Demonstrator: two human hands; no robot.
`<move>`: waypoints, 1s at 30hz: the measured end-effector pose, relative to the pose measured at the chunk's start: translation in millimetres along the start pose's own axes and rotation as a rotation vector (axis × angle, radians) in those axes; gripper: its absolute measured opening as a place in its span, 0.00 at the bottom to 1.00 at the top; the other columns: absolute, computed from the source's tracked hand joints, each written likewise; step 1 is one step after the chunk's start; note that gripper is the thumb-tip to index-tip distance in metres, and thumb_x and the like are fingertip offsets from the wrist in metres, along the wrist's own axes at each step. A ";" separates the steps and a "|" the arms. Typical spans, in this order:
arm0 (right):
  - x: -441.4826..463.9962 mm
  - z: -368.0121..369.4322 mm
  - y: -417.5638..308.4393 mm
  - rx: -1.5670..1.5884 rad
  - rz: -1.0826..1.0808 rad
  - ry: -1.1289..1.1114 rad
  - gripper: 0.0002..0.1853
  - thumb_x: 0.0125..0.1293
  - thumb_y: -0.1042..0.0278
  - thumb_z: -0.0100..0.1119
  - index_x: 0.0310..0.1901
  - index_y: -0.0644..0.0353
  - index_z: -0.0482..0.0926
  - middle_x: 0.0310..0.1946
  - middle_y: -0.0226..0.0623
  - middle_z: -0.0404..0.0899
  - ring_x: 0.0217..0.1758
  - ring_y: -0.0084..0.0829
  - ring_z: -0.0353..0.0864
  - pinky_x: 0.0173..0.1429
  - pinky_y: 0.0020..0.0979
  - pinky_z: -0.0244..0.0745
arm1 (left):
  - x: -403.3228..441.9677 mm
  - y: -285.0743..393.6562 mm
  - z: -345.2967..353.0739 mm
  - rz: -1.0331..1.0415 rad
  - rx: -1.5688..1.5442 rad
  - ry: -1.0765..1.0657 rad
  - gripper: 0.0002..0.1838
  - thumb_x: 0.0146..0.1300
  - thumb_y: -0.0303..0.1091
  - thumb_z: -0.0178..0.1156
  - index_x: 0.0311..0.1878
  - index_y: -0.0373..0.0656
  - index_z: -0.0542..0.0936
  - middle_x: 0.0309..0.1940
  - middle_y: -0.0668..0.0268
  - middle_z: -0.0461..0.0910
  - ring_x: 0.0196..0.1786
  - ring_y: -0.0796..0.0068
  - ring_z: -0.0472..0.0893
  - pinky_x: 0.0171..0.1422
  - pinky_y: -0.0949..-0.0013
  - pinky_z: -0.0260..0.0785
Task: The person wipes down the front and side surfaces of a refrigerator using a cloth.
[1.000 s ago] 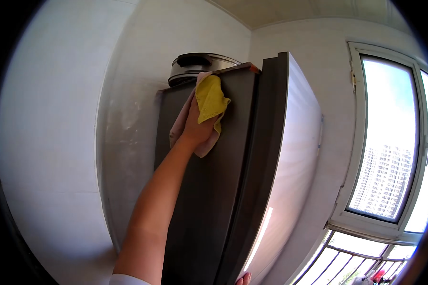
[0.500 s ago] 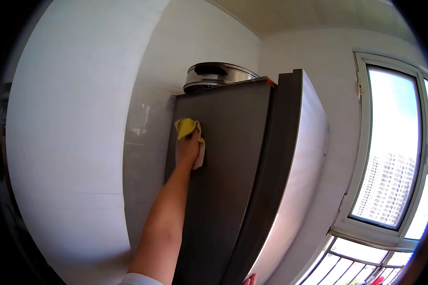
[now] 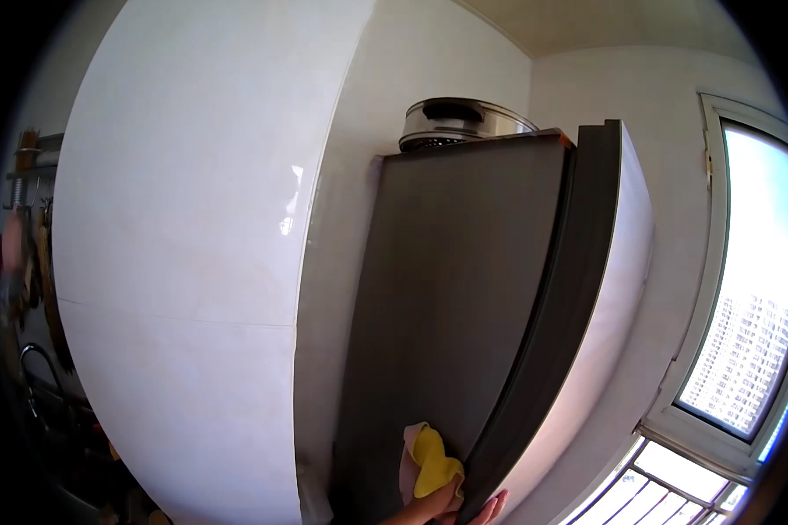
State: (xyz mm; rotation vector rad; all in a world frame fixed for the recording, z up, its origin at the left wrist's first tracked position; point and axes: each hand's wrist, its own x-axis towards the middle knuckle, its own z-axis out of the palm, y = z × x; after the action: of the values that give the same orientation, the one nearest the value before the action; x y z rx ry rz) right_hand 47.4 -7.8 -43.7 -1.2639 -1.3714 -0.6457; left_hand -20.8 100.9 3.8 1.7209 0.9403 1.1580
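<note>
My left hand (image 3: 442, 503) is low on the grey side panel of a refrigerator (image 3: 451, 289). It is closed on a yellow and pale pink cloth (image 3: 438, 464), which is bunched up and pressed against the panel. At the bottom edge of the view, my right hand (image 3: 492, 507) is partly visible, its fingers curled round the edge of the refrigerator door (image 3: 578, 350). The rest of that hand is cut off by the frame.
A round metal steamer pot (image 3: 464, 122) with a dark handle sits on top of the refrigerator. A white wall (image 3: 184, 262) stands close on the left. Utensils (image 3: 31, 254) hang beyond it, above a faucet (image 3: 35, 354). A window (image 3: 735, 289) is at right.
My left hand has brought the cloth down from the upper part of the side panel to its lower front area. The view has swung left, and more of my right hand shows.
</note>
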 end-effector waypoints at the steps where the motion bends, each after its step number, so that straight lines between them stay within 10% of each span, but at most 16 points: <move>1: -0.4 0.0 1.5 -0.013 -0.021 0.001 0.44 0.61 0.63 0.56 0.73 0.71 0.44 0.71 0.72 0.44 0.74 0.69 0.46 0.73 0.59 0.47 | -5.3 7.1 -1.3 0.170 0.153 -0.011 0.18 0.67 0.42 0.51 0.51 0.38 0.77 0.48 0.52 0.79 0.55 0.51 0.76 0.60 0.59 0.66; 5: -0.6 0.9 0.8 0.000 -0.039 0.010 0.44 0.61 0.65 0.56 0.72 0.72 0.44 0.71 0.74 0.43 0.73 0.71 0.46 0.73 0.60 0.47 | 1.1 100.3 -41.1 0.492 0.775 -0.158 0.10 0.65 0.36 0.51 0.42 0.43 0.78 0.42 0.54 0.80 0.51 0.53 0.77 0.58 0.59 0.67; 9: -4.9 1.1 3.7 0.036 -0.045 0.000 0.44 0.60 0.68 0.58 0.72 0.75 0.44 0.70 0.76 0.44 0.73 0.71 0.46 0.73 0.60 0.48 | 78.2 114.5 -47.8 0.944 0.407 0.339 0.14 0.62 0.35 0.57 0.49 0.43 0.77 0.50 0.53 0.76 0.57 0.49 0.73 0.66 0.53 0.61; 14: -7.6 2.0 6.9 0.003 -0.056 0.001 0.44 0.60 0.68 0.58 0.72 0.75 0.44 0.70 0.77 0.44 0.73 0.71 0.47 0.72 0.59 0.48 | 176.3 174.9 -97.6 0.611 -0.029 0.330 0.30 0.62 0.43 0.61 0.64 0.40 0.67 0.63 0.52 0.69 0.69 0.43 0.60 0.77 0.52 0.46; 21: -4.0 0.4 11.3 -0.024 -0.095 -0.011 0.46 0.61 0.66 0.61 0.72 0.74 0.43 0.69 0.78 0.43 0.73 0.73 0.46 0.72 0.61 0.47 | 207.0 116.1 -124.0 0.448 -0.292 0.455 0.25 0.71 0.43 0.53 0.64 0.36 0.69 0.60 0.54 0.74 0.64 0.56 0.72 0.67 0.63 0.62; 27: 13.1 1.6 -5.9 -0.068 -0.096 0.064 0.44 0.58 0.66 0.55 0.72 0.72 0.44 0.71 0.71 0.44 0.74 0.69 0.45 0.74 0.63 0.42 | 102.1 1.3 -65.4 -0.013 -0.168 0.438 0.31 0.72 0.51 0.47 0.65 0.32 0.69 0.64 0.49 0.71 0.68 0.54 0.69 0.70 0.63 0.59; 30: 12.6 0.0 -7.1 -0.065 -0.092 0.068 0.43 0.60 0.64 0.55 0.72 0.72 0.46 0.71 0.72 0.45 0.74 0.71 0.46 0.72 0.66 0.42 | 17.5 -55.1 -2.9 0.156 -0.168 0.511 0.20 0.66 0.39 0.54 0.56 0.36 0.75 0.54 0.50 0.77 0.60 0.50 0.74 0.64 0.59 0.65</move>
State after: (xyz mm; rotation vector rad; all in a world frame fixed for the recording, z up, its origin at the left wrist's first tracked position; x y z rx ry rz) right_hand 43.1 -5.7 -30.1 -1.2250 -1.3681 -0.7956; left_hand -25.5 137.6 -40.7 1.4061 0.9808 1.7797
